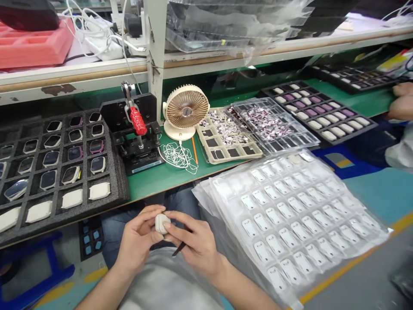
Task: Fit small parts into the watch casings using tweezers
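Observation:
Over my lap, both hands meet on a small cream watch case (160,223). My left hand (138,241) cups it from the left with curled fingers. My right hand (193,243) pinches it from the right, thumb pressed on its face, and also carries a thin dark tool (179,249) sticking out below the fingers. A clear blister tray (290,215) of small white parts lies just right of my right hand.
A black foam tray (58,168) of watch bodies sits at left. Behind it stand a black lever press with a red handle (137,129), a cream fan (185,110), trays of small metal parts (232,137) and a dark tray of cream pieces (319,110). Another person's hand (402,101) shows at far right.

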`<state>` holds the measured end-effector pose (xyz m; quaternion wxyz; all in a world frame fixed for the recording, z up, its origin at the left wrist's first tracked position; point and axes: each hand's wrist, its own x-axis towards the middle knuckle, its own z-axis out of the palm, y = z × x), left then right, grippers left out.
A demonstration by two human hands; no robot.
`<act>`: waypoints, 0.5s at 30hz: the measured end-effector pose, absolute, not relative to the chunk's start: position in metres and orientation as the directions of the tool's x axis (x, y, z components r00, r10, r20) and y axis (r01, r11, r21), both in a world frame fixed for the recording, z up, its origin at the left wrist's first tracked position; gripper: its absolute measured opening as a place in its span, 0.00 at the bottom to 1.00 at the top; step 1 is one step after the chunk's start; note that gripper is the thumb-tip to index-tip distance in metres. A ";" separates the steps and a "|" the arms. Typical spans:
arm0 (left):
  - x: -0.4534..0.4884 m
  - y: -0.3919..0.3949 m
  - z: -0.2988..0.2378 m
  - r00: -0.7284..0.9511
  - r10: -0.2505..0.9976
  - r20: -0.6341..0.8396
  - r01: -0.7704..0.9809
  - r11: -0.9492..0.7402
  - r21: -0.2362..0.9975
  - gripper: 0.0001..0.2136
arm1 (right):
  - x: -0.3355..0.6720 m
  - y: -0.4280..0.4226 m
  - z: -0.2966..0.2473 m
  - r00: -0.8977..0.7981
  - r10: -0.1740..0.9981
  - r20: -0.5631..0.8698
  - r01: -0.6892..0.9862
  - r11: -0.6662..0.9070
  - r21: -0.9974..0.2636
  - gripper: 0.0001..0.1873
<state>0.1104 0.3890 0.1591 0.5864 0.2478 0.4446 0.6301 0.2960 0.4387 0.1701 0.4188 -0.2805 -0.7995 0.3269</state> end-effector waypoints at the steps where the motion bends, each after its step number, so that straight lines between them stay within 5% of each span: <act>1: 0.110 0.389 0.158 -0.195 0.961 -0.197 -0.508 0.073 0.858 0.19 | 0.297 0.438 0.168 -0.506 0.711 0.488 0.197 0.646 -0.737 0.21; 9: 0.121 0.387 0.160 -0.213 0.953 -0.216 -0.503 0.082 0.860 0.15 | 0.289 0.430 0.150 -0.485 0.695 0.531 0.304 0.703 -0.642 0.27; 15: 0.122 0.398 0.156 -0.339 0.858 -0.387 -0.551 0.153 0.821 0.16 | 0.280 0.443 0.158 -0.413 0.854 0.316 0.310 0.458 -0.833 0.16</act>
